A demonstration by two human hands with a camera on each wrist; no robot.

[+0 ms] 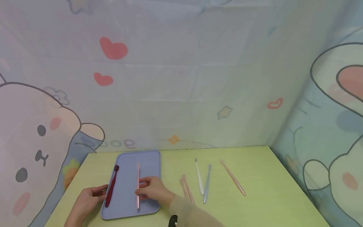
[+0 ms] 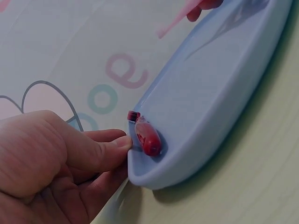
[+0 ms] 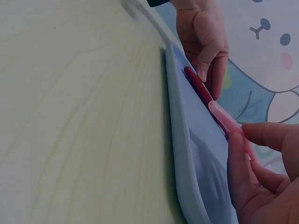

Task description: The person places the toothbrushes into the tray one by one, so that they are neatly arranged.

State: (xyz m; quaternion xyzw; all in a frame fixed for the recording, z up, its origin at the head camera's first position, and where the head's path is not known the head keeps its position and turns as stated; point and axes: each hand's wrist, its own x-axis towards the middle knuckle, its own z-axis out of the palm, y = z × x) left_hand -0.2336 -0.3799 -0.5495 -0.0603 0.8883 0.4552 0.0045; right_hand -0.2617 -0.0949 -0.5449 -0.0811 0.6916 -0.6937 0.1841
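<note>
A light blue tray lies on the left of the table, with a dark red toothbrush along its left side. My left hand pinches the tray's left rim between thumb and fingers, close beside the red toothbrush's handle. Over the middle of the tray, my right hand holds a pink toothbrush between thumb and fingertips, its head pointing to the back. In the right wrist view this pink toothbrush appears raised above the tray floor, and its shadow falls on the tray.
Right of the tray, two pink toothbrushes lie close together, partly behind my right sleeve. Farther right are a white toothbrush, a light blue one and another pink one. A printed cloth hangs behind the table.
</note>
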